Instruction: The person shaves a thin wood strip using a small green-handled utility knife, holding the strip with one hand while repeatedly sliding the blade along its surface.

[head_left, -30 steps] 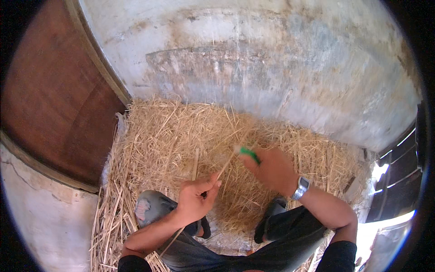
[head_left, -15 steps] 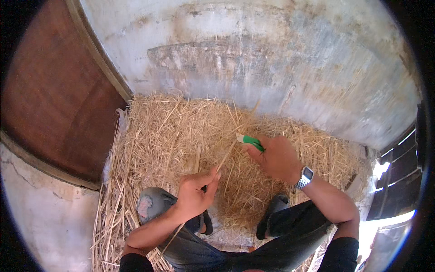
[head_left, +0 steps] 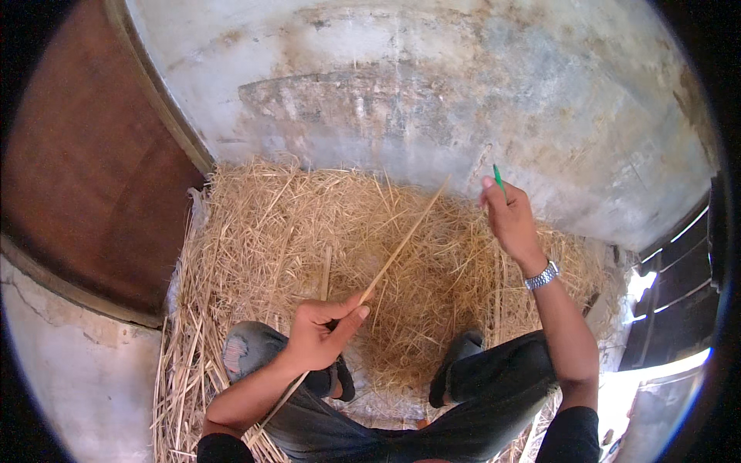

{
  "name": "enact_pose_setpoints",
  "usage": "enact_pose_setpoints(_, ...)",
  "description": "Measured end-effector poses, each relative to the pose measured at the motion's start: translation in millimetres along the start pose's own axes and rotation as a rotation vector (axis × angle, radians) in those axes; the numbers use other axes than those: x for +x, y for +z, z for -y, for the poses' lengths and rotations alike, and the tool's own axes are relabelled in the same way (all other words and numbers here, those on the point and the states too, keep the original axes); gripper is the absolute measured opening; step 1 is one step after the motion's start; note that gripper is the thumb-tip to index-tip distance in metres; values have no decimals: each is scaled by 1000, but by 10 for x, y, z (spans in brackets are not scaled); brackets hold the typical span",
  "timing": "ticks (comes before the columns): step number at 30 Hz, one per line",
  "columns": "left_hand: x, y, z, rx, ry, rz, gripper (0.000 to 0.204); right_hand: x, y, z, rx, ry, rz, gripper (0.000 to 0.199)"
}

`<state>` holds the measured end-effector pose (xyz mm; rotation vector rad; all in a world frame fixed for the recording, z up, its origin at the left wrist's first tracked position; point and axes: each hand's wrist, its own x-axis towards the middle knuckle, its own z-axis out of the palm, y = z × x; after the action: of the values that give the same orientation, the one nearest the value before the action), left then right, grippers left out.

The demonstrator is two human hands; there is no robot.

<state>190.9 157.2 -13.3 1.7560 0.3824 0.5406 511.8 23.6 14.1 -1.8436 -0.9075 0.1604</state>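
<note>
A brown panel [head_left: 93,177] stands beyond the straw's [head_left: 262,224] left edge; longer stalks [head_left: 184,374] lie along that edge, toward the near left corner; the left hand [head_left: 320,336] pinches a strip [head_left: 405,243] between thumb and fingers, its tip slanting up toward the straw's far edge; the right hand [head_left: 511,220], nearer the far right corner, closes its fingers on a green tool [head_left: 499,179], apart from the strip; a watch [head_left: 542,275] circles that wrist.

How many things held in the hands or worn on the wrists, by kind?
Straw stalk, in the left hand: 1
Green tool, in the right hand: 1
Silver wristwatch: 1
Total: 3
</note>
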Motion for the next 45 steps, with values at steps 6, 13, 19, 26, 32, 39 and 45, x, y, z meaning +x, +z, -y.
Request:
enact_pose_setpoints(6,55,76,-61,-177,-112,73,26,-261,328,500,364,93,103,26)
enact_pose_setpoints(13,111,46,-105,-233,-228,228,33,-386,428,533,479,126,230,21)
enact_pose_setpoints(19,113,64,-126,-216,-208,223,34,-560,478,702,223,53,337,22)
enact_pose_setpoints(26,108,50,-163,-237,-170,193,34,-629,500,843,195,-3,408,22)
enact_pose_setpoints(32,108,-18,-76,-305,-136,120,34,-771,561,795,-194,-350,411,36)
enact_pose_setpoints(39,95,-39,-34,-382,-177,104,30,-661,578,695,-532,-235,365,48)
enact_pose_setpoints(45,77,-72,-57,-463,-250,158,29,-657,536,758,-519,-264,392,49)
